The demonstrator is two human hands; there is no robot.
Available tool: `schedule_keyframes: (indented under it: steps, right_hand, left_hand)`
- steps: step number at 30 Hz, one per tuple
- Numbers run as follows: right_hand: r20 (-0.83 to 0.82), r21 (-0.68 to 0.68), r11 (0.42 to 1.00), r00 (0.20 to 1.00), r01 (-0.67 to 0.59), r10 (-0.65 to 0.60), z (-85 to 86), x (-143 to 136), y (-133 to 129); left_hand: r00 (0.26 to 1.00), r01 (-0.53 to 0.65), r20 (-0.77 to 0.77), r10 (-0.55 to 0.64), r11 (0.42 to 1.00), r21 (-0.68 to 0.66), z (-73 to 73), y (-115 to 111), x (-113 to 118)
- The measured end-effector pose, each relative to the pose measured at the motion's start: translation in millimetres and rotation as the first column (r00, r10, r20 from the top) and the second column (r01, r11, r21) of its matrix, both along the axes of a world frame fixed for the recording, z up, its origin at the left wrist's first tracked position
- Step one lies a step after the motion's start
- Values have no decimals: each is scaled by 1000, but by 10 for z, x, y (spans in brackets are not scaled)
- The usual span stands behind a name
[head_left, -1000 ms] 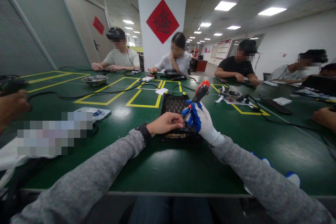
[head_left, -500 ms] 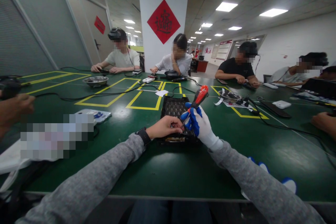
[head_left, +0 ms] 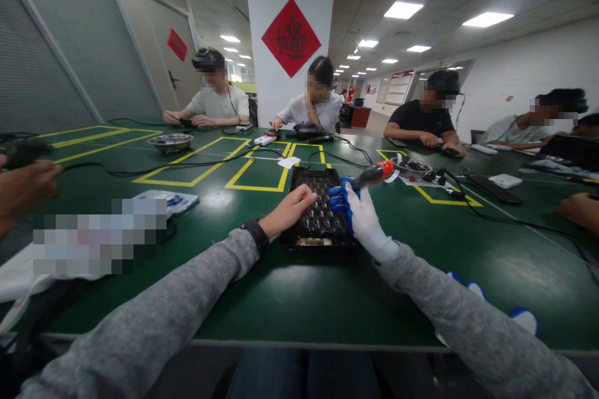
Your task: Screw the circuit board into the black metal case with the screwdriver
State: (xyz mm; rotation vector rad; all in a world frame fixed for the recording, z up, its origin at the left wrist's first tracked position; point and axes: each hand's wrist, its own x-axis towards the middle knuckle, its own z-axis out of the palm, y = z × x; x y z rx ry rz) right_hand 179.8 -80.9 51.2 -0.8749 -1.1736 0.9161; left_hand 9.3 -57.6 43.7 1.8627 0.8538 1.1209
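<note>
My right hand, in a white glove with blue-coated fingers, grips a screwdriver with a red and black handle. The handle tilts up to the right, and the shaft is hard to make out. Bare, with a dark watch at the wrist, my left hand hovers over the left part of a black panel-like device. Its fingers are curled together, and whatever they may hold is too small to see. The device lies flat before me, with a patterned dark surface and a pale strip along its near edge.
Yellow tape outlines mark the green table. A metal bowl stands at left, another bowl at right among cables. A packet lies left, a blue-and-white glove near my right forearm. Several people sit around the table.
My right hand has drawn slightly right, and the screwdriver has swung from steep to nearly level. My left hand has moved a little up and away from the screwdriver's tip.
</note>
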Motion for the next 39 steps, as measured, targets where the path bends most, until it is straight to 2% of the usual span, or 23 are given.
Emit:
schedule_keyframes:
  steps: [4, 6, 10, 14, 17, 20, 23, 25, 28, 31, 34, 39]
  right_hand:
    - [112, -26, 1000, 994, -1, 4, -75, 24, 69]
    - [164, -22, 1000, 986, -16, 19, -84, 35, 66]
    - [228, -43, 999, 973, -25, 34, -35, 29, 1]
    - [303, -16, 1000, 953, -5, 10, -2, 24, -55]
    - [228, 17, 1000, 973, -25, 21, -31, 30, -39]
    - [107, -12, 999, 993, -45, 46, -51, 25, -3]
    - [-20, -47, 997, 998, -65, 64, -34, 14, 11]
    - [-97, -48, 996, 992, -81, 77, -18, 12, 10]
    - [-162, -37, 996, 984, -84, 77, -13, 21, 10]
    - [-181, -27, 996, 980, -85, 79, -20, 32, 15]
    - [-181, -29, 996, 980, -84, 78, -19, 32, 15]
    - [-181, -36, 997, 982, -65, 57, -3, 24, 5]
  left_hand:
    - [988, 104, 125, -87, 985, -141, 8, -1, -11]
    - [984, 120, 148, -95, 977, -176, 22, -19, -8]
    - [995, 64, 91, -50, 984, -166, 21, -26, -4]
    - [1000, -9, 26, 11, 996, -85, 1, -22, -2]
    - [993, -115, -18, 116, 992, 58, 5, -45, 1]
    - [973, -201, -66, 219, 957, 211, 6, -59, 5]
    - [960, -199, -133, 247, 933, 300, -31, -31, 6]
    - [951, -158, -206, 229, 937, 313, -74, 4, 2]
    - [933, -116, -302, 194, 959, 259, -132, 45, -7]
    - [920, -134, -337, 202, 967, 216, -147, 49, -11]
    - [897, -175, -364, 250, 958, 228, -135, 36, -9]
    - [887, -178, -380, 262, 954, 242, -124, 39, -7]
